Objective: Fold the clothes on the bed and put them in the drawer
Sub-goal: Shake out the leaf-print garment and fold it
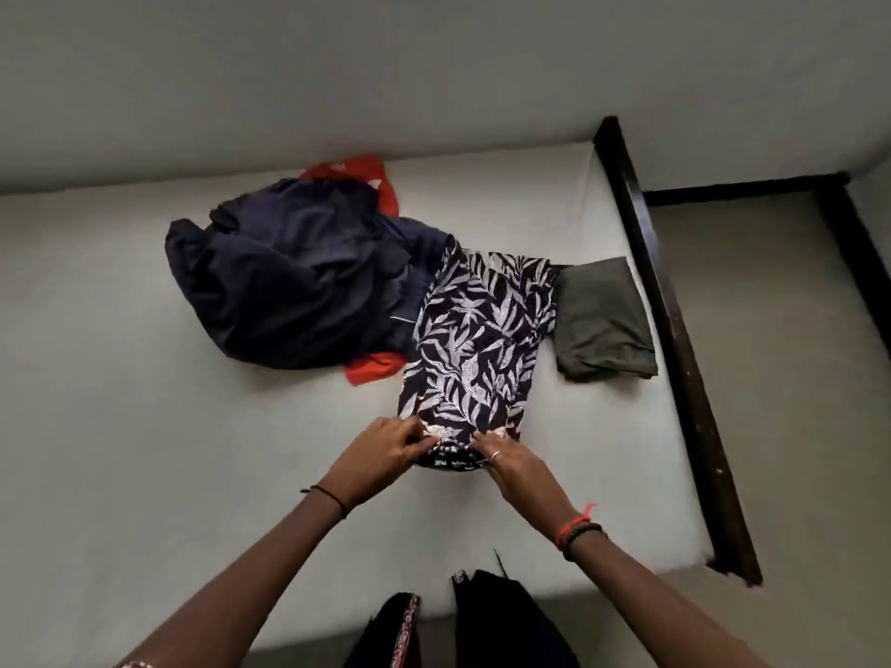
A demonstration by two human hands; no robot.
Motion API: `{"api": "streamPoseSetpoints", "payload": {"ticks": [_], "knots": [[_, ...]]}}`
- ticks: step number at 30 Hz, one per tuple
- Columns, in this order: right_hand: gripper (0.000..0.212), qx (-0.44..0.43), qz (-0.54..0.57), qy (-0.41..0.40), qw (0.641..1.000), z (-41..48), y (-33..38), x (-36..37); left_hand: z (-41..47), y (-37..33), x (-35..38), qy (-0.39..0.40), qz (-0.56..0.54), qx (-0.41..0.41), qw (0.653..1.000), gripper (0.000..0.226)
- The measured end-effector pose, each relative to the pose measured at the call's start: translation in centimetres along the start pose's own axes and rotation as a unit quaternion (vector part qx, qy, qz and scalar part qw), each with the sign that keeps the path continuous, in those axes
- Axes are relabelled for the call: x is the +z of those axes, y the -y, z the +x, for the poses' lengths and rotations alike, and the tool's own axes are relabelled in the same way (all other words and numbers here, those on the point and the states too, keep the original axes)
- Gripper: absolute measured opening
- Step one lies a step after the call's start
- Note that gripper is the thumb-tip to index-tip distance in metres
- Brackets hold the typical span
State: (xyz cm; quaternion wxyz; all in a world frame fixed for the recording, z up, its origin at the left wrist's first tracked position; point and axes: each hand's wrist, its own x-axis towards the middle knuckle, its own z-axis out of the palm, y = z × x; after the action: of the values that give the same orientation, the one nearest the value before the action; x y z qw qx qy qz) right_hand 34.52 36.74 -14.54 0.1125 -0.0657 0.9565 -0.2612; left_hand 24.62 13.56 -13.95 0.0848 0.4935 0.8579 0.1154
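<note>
A black garment with a white leaf print [477,339] lies lengthwise on the pale bed [144,426], folded into a long strip. My left hand [385,445] pinches its near left corner. My right hand [506,458] grips the near right edge, where the cloth is bunched. To the left lies a crumpled dark navy garment [299,277] with a red-orange garment [371,368] under it, showing at the far and near sides. A folded olive-green garment [602,320] sits to the right of the printed one.
The bed's dark wooden frame [675,330] runs along the right side, with floor beyond it. A pale wall stands behind the bed. Dark clothing on my body [487,619] shows at the bottom edge. No drawer is in view.
</note>
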Motion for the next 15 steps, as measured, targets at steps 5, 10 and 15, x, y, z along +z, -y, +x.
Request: {"api": "streamPoseSetpoints", "payload": {"ticks": [5, 10, 15], "knots": [[0.062, 0.034, -0.013, 0.045, 0.998, -5.5, 1.2, 10.0, -6.5, -2.8, 7.6, 0.075, -0.049, -0.046, 0.995, 0.042], [0.075, 0.059, 0.005, 0.106, 0.993, -10.8, 3.2, 15.4, -12.0, -5.9, 11.4, 0.175, -0.119, -0.062, 0.975, 0.058], [0.072, 0.093, 0.061, 0.129, 0.985, -13.0, 4.7, 15.0, -14.8, -7.1, 11.2, 0.216, -0.200, -0.098, 0.951, 0.061]]}}
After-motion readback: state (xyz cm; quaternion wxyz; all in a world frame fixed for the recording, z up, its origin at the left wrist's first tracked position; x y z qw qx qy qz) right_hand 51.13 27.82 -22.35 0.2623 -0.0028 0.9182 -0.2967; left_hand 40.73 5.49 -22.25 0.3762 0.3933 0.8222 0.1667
